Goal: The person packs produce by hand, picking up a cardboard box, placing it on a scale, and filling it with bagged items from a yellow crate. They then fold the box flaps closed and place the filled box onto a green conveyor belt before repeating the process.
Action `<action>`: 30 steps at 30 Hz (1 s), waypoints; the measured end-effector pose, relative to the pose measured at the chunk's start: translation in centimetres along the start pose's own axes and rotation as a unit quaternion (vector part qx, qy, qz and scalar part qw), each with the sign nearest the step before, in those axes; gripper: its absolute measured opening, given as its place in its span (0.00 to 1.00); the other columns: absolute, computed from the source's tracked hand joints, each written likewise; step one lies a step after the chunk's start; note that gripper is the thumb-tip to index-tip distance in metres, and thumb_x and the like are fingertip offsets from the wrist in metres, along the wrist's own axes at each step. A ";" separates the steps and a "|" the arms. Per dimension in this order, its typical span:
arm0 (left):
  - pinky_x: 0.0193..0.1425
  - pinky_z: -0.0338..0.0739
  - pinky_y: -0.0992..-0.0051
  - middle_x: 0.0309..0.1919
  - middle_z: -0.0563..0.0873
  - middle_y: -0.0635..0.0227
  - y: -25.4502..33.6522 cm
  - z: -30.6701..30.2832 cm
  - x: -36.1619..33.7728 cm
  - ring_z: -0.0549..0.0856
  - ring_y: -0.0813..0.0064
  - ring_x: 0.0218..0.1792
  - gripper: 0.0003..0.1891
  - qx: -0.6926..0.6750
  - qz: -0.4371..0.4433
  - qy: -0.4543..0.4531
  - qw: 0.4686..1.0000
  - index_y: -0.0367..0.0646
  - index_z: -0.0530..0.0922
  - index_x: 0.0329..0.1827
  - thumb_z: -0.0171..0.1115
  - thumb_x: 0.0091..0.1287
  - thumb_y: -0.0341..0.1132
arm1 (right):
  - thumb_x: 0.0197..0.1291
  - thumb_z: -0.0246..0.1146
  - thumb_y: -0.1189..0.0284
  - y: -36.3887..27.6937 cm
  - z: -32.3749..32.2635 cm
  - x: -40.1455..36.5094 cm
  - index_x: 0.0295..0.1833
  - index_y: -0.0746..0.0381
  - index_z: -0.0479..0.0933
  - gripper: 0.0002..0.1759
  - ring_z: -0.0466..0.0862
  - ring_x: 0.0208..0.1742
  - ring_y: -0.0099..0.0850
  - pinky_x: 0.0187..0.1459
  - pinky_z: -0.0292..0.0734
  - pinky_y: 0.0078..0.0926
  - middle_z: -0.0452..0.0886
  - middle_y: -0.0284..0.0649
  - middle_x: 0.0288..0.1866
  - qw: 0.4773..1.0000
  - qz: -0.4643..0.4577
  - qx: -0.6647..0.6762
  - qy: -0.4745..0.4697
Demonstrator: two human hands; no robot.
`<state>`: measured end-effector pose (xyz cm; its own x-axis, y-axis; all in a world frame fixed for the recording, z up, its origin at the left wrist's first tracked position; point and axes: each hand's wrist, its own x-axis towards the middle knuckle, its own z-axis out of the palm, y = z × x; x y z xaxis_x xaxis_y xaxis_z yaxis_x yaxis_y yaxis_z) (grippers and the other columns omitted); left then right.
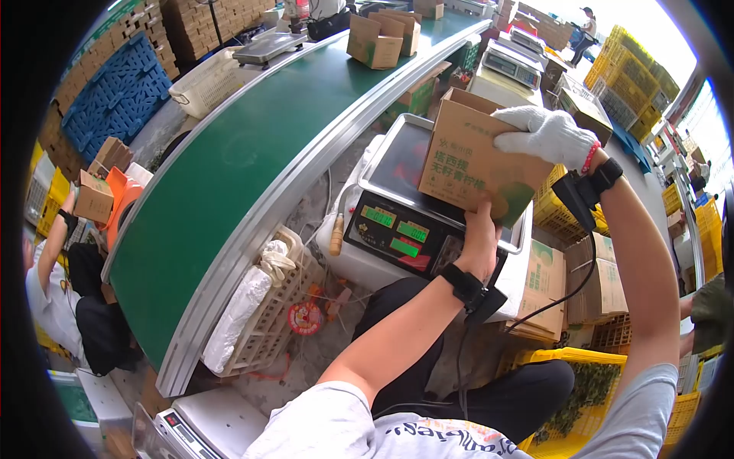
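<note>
A brown cardboard box (466,153) with green printed characters is tilted over the digital scale (382,245), its top open. My left hand (480,243), bare, grips its lower edge, with the thumb on the printed face. At the upper right my right hand (544,136), in a white knitted glove, is closed over the box's rim and side. The box overlaps the scale's dark platform (396,157) in this view. Green digits are lit on the scale's front panel. The box's inside is mostly hidden.
A green conveyor belt (229,145) curves along the left, carrying open boxes (376,42) at its far end. Beneath it stands a beige crate (264,329). Flattened cartons (544,287) and a yellow crate of green leaves (585,398) are at right. Another person (65,283) handles a box at far left.
</note>
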<state>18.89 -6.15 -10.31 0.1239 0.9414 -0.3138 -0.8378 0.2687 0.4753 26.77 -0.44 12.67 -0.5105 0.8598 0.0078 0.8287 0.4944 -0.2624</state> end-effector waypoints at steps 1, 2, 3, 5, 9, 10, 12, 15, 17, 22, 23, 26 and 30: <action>0.69 0.78 0.64 0.70 0.73 0.58 0.7 -0.3 -0.2 0.80 0.60 0.66 0.40 -0.022 -0.135 -0.072 0.988 0.43 0.54 0.81 0.50 0.79 0.63 | 0.67 0.65 0.53 0.6 0.1 0.1 0.66 0.59 0.81 0.28 0.84 0.59 0.33 0.62 0.76 0.27 0.86 0.42 0.60 1.000 0.007 0.020 -0.005; 0.66 0.80 0.65 0.67 0.76 0.55 1.2 -0.4 -0.5 0.83 0.60 0.62 0.41 -0.043 -0.267 -0.143 0.952 0.40 0.55 0.80 0.51 0.78 0.63 | 0.67 0.65 0.52 1.2 0.3 0.3 0.67 0.59 0.80 0.30 0.85 0.60 0.35 0.63 0.76 0.28 0.86 0.44 0.62 1.000 -0.018 -0.004 -0.001; 0.66 0.80 0.65 0.67 0.76 0.55 0.9 -0.2 -1.3 0.83 0.60 0.62 0.41 -0.042 -0.268 -0.145 0.951 0.40 0.55 0.80 0.51 0.78 0.63 | 0.67 0.65 0.52 1.9 0.6 0.1 0.67 0.59 0.80 0.30 0.85 0.60 0.35 0.63 0.76 0.28 0.86 0.44 0.62 1.000 -0.017 -0.005 0.000; 0.61 0.83 0.66 0.60 0.81 0.53 2.6 2.9 -6.1 0.88 0.62 0.53 0.41 0.037 -0.354 -0.263 0.897 0.37 0.62 0.76 0.53 0.76 0.65 | 0.66 0.66 0.53 2.0 1.5 -0.4 0.70 0.58 0.78 0.31 0.85 0.61 0.36 0.64 0.76 0.29 0.86 0.44 0.62 1.000 -0.002 0.013 0.007; 0.60 0.83 0.67 0.57 0.83 0.56 1.9 3.1 -6.7 0.87 0.66 0.52 0.38 0.129 -0.280 -0.358 0.881 0.39 0.70 0.71 0.53 0.76 0.66 | 0.67 0.61 0.44 -2.4 1.0 -1.4 0.71 0.50 0.77 0.33 0.85 0.60 0.41 0.62 0.78 0.33 0.86 0.42 0.60 0.980 0.030 -0.151 -0.123; 0.60 0.83 0.67 0.56 0.83 0.58 1.7 3.2 -6.7 0.87 0.67 0.52 0.37 0.161 -0.259 -0.343 0.888 0.40 0.72 0.69 0.53 0.76 0.66 | 0.66 0.58 0.41 -2.2 1.3 -1.2 0.71 0.49 0.77 0.35 0.85 0.59 0.42 0.61 0.79 0.34 0.86 0.42 0.60 0.980 0.027 -0.151 -0.130; 0.58 0.82 0.69 0.54 0.84 0.62 1.3 3.3 -6.8 0.87 0.70 0.50 0.33 0.198 -0.236 -0.324 0.895 0.44 0.75 0.67 0.51 0.77 0.65 | 0.65 0.59 0.42 -2.4 1.2 -1.7 0.71 0.50 0.77 0.35 0.85 0.60 0.42 0.61 0.79 0.34 0.86 0.41 0.61 0.984 0.040 -0.136 -0.104; 0.57 0.81 0.69 0.53 0.85 0.63 1.5 3.3 -6.8 0.86 0.72 0.49 0.32 0.221 -0.231 -0.327 0.889 0.45 0.76 0.67 0.50 0.78 0.64 | 0.65 0.62 0.46 -0.9 1.3 -1.7 0.70 0.52 0.78 0.32 0.85 0.59 0.41 0.62 0.79 0.35 0.86 0.43 0.61 0.995 -0.012 -0.090 -0.031; 0.56 0.81 0.69 0.52 0.85 0.64 1.6 3.0 -6.6 0.86 0.73 0.48 0.32 0.228 -0.221 -0.323 0.892 0.45 0.76 0.66 0.49 0.78 0.64 | 0.66 0.65 0.52 -1.1 0.7 -2.0 0.69 0.54 0.78 0.30 0.85 0.59 0.41 0.63 0.78 0.33 0.86 0.46 0.60 0.997 -0.055 -0.028 0.043; 0.57 0.80 0.69 0.51 0.85 0.66 1.5 3.1 -6.2 0.85 0.73 0.48 0.31 0.230 -0.210 -0.302 0.901 0.46 0.77 0.65 0.49 0.78 0.64 | 0.67 0.68 0.61 -0.1 -0.2 -2.9 0.64 0.58 0.81 0.23 0.88 0.54 0.33 0.58 0.82 0.32 0.87 0.45 0.58 0.993 -0.039 0.034 0.110; 0.57 0.80 0.69 0.51 0.85 0.66 1.3 3.1 -6.2 0.85 0.73 0.48 0.31 0.230 -0.211 -0.302 0.901 0.46 0.77 0.65 0.49 0.78 0.64 | 0.67 0.68 0.61 0.2 -0.2 -3.1 0.64 0.58 0.81 0.23 0.88 0.54 0.33 0.58 0.82 0.32 0.87 0.45 0.58 0.993 -0.038 0.035 0.110; 0.56 0.80 0.69 0.51 0.85 0.66 1.1 3.2 -6.2 0.85 0.74 0.47 0.31 0.230 -0.213 -0.312 0.897 0.46 0.77 0.65 0.49 0.78 0.64 | 0.68 0.68 0.62 0.1 -0.5 -3.5 0.66 0.59 0.81 0.23 0.87 0.55 0.32 0.59 0.82 0.30 0.86 0.44 0.58 0.991 -0.056 0.029 0.121; 0.56 0.80 0.70 0.51 0.85 0.66 1.1 3.1 -6.2 0.85 0.74 0.47 0.30 0.231 -0.216 -0.310 0.897 0.46 0.78 0.65 0.49 0.79 0.63 | 0.71 0.65 0.66 0.5 -1.5 -5.5 0.67 0.61 0.78 0.22 0.86 0.56 0.28 0.60 0.81 0.26 0.85 0.40 0.59 0.980 -0.019 0.102 0.168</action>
<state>18.91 -11.02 -5.29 0.7752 0.6234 -0.1019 -0.3480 0.5561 0.7547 30.38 -4.75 13.97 -0.4076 0.8514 0.3302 0.7292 0.5211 -0.4434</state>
